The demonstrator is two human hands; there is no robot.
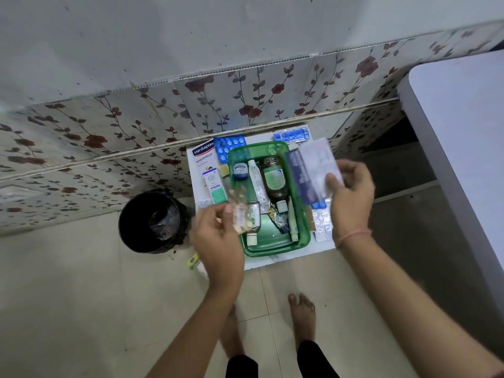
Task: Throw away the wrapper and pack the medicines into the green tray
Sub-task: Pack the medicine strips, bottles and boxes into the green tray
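Observation:
A green tray (305, 236) sits on a small white board on the floor. Inside it lie a brown syrup bottle (274, 178), a white tube (255, 178), a small blue-capped jar (240, 170) and other small items. My left hand (218, 238) is shut on a clear packet of pale tablets (241, 214), held over the tray's left edge. My right hand (350, 192) grips a stack of flat medicine strips and a purple pack (311, 173) above the tray's right side. A black bin (152, 222) stands left of the board.
A Hansaplast box (203, 156), a green-white carton (215, 186) and blue blister strips (229, 145) lie left and behind the tray. More strips (323, 222) lie on its right. A white table (463, 145) stands at the right. My bare feet are below.

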